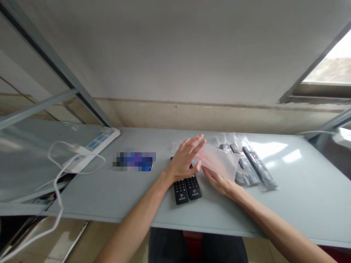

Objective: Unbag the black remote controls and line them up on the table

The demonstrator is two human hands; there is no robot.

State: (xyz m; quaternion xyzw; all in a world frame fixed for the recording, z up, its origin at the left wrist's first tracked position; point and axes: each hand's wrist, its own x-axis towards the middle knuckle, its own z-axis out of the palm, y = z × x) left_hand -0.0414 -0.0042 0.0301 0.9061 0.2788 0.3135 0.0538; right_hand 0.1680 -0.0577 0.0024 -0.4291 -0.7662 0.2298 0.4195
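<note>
My left hand hovers over two black remote controls lying side by side on the grey table. Its fingers are stretched out towards a clear plastic bag, which the fingertips touch. My right hand lies palm up under that bag, its fingers partly hidden by the plastic. Right of the bag lie several black remotes sealed in clear bags.
A white power strip with a white cable sits at the table's left rear. A blurred dark-blue object lies left of the remotes. A wall stands behind the table, a metal frame at left, a window at upper right.
</note>
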